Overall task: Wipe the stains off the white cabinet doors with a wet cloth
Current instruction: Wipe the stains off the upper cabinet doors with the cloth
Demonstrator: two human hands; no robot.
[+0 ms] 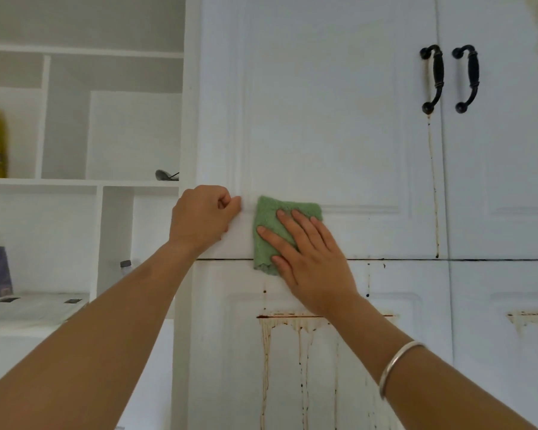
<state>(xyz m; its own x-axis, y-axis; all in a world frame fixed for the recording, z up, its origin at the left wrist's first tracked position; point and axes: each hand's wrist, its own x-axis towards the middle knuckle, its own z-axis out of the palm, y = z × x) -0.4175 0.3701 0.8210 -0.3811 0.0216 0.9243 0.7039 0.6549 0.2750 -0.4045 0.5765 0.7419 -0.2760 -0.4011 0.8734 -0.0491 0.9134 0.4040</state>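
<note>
Both hands are up on the white cabinet. The right hand (305, 256) lies flat, fingers straight, and presses the green cloth (271, 218) on the low edge of the top left door (323, 119). The left hand (204, 220) is curled in a fist, holds nothing, and rests on the same door just beside the cloth.

Below the cloth, the bottom door (230, 383) is very dirty, with long brown drips (266, 352) running down it. Nothing there looks wiped yet.

Higher up, the big middle part of the top left door looks mostly clean. A thin brown line (432, 181) runs down from under the black handle (434, 79). Far to the right, the top right door (510, 150) has yellow marks near its edge.

So the job looks only partly done, with most of the stains left to wipe.
</note>
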